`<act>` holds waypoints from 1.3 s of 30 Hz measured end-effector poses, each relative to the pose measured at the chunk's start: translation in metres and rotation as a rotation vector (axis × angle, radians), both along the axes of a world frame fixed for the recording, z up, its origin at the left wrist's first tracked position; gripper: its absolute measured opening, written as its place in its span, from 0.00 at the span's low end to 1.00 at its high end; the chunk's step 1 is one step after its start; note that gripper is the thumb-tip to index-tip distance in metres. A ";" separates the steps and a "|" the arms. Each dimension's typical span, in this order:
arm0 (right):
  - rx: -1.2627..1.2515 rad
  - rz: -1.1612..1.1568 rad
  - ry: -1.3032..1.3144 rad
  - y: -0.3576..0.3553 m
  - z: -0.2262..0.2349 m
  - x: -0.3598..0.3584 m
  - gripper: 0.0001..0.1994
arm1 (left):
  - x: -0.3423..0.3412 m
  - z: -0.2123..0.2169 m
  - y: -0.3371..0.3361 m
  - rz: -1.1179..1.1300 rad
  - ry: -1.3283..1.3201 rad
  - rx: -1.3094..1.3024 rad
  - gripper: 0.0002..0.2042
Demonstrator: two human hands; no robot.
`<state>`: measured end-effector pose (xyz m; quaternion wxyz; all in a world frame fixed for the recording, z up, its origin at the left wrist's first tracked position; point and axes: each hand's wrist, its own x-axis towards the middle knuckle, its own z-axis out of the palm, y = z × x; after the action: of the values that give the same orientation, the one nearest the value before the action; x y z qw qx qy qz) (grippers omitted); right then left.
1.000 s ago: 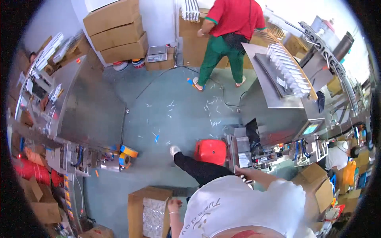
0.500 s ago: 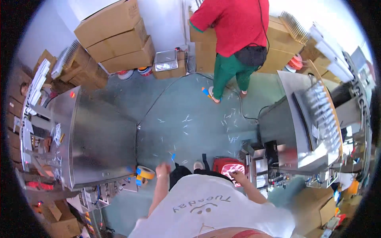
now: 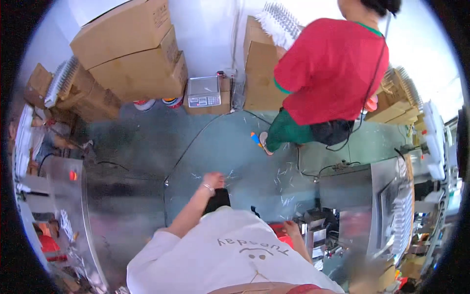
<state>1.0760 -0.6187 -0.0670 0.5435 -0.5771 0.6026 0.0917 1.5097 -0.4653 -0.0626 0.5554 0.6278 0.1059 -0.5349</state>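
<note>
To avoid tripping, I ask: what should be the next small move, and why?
Perhaps a short, careful step, kept clear of the thin black cable, since it curves across the grey-green floor ahead, where small white scraps also lie.

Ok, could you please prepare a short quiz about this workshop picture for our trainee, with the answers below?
1. True or false: the scale stands on a cardboard box.
2. What colour is the co-worker's shirt? a) white b) red c) yellow
3. Which hand of the camera wearer is nearer to the red stool?

Key: 1. True. 2. b. 3. The right hand.
</note>
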 end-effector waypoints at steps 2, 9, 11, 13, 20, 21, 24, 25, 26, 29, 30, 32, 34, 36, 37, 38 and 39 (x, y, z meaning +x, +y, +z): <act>0.020 0.026 -0.020 -0.012 0.019 0.053 0.14 | 0.057 0.024 0.015 0.119 -0.202 0.119 0.10; -0.012 -0.236 -0.291 -0.038 0.065 0.131 0.15 | 0.173 0.002 0.051 0.000 -0.271 0.416 0.06; 0.060 -0.241 -0.209 -0.041 0.057 0.125 0.14 | 0.171 0.005 0.033 -0.001 -0.279 0.418 0.06; 0.240 -0.349 -0.111 -0.039 0.029 0.102 0.11 | 0.161 -0.003 0.016 0.026 -0.247 0.349 0.07; 0.271 -0.575 -0.032 -0.046 -0.030 0.036 0.12 | 0.089 0.010 -0.112 0.130 0.104 0.144 0.08; 0.272 -0.629 -0.048 -0.047 -0.010 0.043 0.13 | 0.080 0.013 -0.126 0.092 0.099 0.118 0.09; 0.200 -0.744 -0.084 -0.049 -0.004 0.042 0.17 | 0.053 0.030 -0.160 -0.007 0.127 0.069 0.10; 0.138 -0.760 -0.084 -0.045 0.000 0.045 0.17 | 0.047 0.035 -0.164 -0.038 0.154 0.044 0.10; 0.129 -0.777 -0.104 -0.042 0.005 0.046 0.17 | 0.044 0.035 -0.165 -0.055 0.149 0.047 0.10; 0.028 -0.818 -0.229 -0.012 0.045 0.073 0.16 | 0.043 0.007 -0.119 -0.068 0.082 -0.013 0.10; -0.014 -0.856 -0.261 0.004 0.053 0.076 0.15 | 0.043 -0.021 -0.102 -0.210 -0.041 0.041 0.10; 0.099 -0.787 -0.378 0.043 0.043 0.055 0.12 | 0.050 -0.062 -0.054 -0.348 -0.185 0.198 0.10; -0.008 -0.895 -0.350 0.118 -0.022 0.002 0.10 | 0.053 -0.069 -0.008 -0.465 -0.304 0.344 0.11; 0.081 -0.745 -0.360 0.111 -0.038 0.002 0.10 | 0.063 -0.058 0.059 -0.854 -0.548 0.657 0.13; 0.119 -0.688 -0.382 0.111 -0.050 -0.001 0.10 | 0.067 -0.057 0.083 -1.087 -0.658 0.795 0.14; 0.158 -0.635 -0.407 0.109 -0.059 -0.004 0.10 | 0.067 -0.064 0.109 -1.131 -0.695 0.827 0.16; 0.191 -0.595 -0.431 0.109 -0.064 -0.009 0.10 | 0.063 -0.073 0.132 -1.188 -0.737 0.850 0.18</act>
<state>1.0668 -0.5099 -0.1315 0.7120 -0.3298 0.6043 -0.1378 1.5730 -0.3338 -0.1352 -0.1072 0.8717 -0.2400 -0.4136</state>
